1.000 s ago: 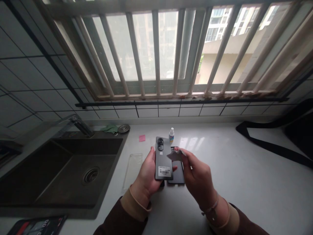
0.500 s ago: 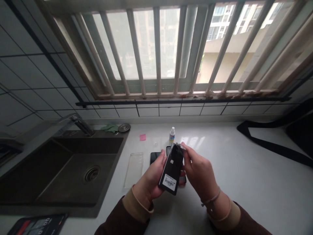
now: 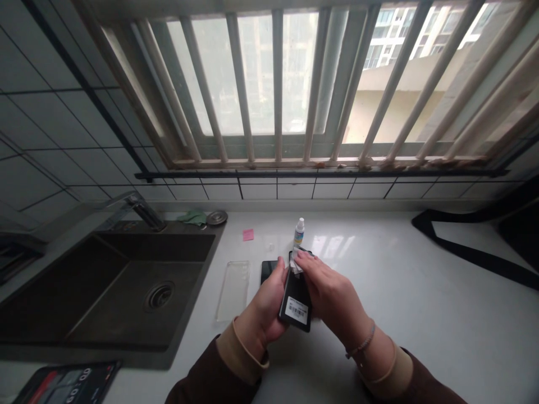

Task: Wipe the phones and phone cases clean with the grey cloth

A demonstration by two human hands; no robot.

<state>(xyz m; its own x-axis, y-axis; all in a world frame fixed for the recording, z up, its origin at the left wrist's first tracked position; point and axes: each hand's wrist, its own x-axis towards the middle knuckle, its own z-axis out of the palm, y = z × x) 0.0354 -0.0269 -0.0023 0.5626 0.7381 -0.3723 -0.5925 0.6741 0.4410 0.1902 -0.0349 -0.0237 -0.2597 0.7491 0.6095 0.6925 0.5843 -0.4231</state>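
My left hand (image 3: pixel 263 311) grips a dark phone (image 3: pixel 295 300) by its left edge, back side up, with a white barcode sticker near its lower end. My right hand (image 3: pixel 326 294) lies over the phone's right side and pinches a small pale cloth (image 3: pixel 296 262) against its upper part. Another dark phone (image 3: pixel 266 268) lies flat on the white counter (image 3: pixel 421 314) just behind my left hand. A small white dropper bottle (image 3: pixel 299 231) stands upright beyond the phones.
A clear phone case (image 3: pixel 233 289) lies left of my hands, beside a dark sink (image 3: pixel 105 292) with a tap (image 3: pixel 143 210). A pink sticky note (image 3: pixel 248 234) is farther back. A black bag strap (image 3: pixel 467 247) crosses the counter at right. A device with a screen (image 3: pixel 67 381) sits bottom left.
The phone has been tilted and lowered toward the counter. My right hand moved from its right edge onto its back, pressing the cloth near the top.
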